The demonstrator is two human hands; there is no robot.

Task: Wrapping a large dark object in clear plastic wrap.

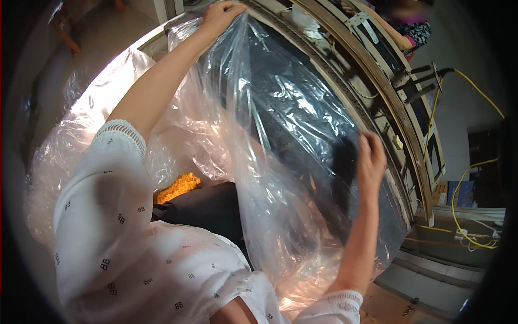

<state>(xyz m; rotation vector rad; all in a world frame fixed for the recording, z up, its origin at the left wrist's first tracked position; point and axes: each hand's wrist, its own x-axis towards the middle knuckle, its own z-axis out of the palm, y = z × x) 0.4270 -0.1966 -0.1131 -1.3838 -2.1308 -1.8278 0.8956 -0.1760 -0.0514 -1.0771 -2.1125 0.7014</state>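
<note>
white sleeve [135, 237] seen nearest | clear plastic bag [280, 135] gripped at top by left hand [220, 16] | right hand [371, 162] clamped on its side

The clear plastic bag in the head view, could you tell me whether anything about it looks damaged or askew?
No tear shows. The clear plastic bag is heavily crumpled, gripped by the left hand and right hand.

One view only, taken from a camera on the person's head, looking steeply down and forward over the white sleeves. It sits close to the work: the left hand [220, 15] grips the clear plastic sheet [280, 124] at the top edge of the picture, the right hand [371, 162] grips it right of centre. Fisheye lens; the wooden frame [388, 102] beyond the grips bends toward the rim.
</note>
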